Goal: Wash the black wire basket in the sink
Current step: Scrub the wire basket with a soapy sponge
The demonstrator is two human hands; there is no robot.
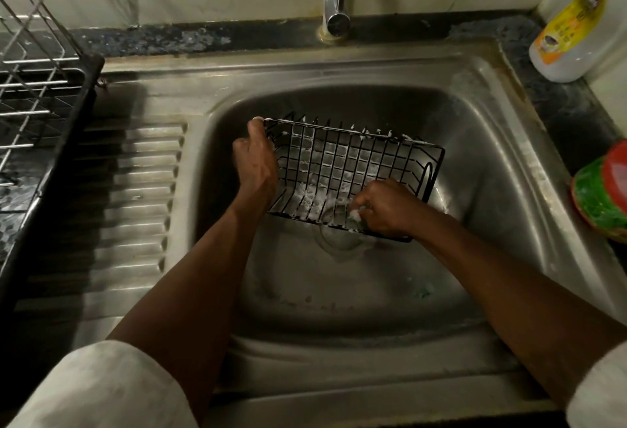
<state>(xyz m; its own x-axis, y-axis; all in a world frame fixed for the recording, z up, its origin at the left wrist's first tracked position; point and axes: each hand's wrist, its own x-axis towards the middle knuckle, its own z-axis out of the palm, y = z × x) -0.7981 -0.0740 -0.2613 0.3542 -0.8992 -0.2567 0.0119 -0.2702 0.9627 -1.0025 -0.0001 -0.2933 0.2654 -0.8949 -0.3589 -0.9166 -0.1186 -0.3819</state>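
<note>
The black wire basket (pixel 342 162) is held tilted inside the steel sink (pixel 492 142), above the drain, with soap foam clinging to its wires. My left hand (pixel 254 159) grips the basket's left end at the top corner. My right hand (pixel 386 207) is at the basket's lower right edge, fingers curled around a small foamy scrubber (pixel 356 214) pressed against the wires. Most of the scrubber is hidden by my fingers.
A chrome tap (pixel 336 3) stands behind the basin, with no water seen running. A dish rack (pixel 37 101) sits on the ribbed drainboard at left. A detergent bottle (pixel 573 30) and a green and red container (pixel 604 196) stand on the right counter.
</note>
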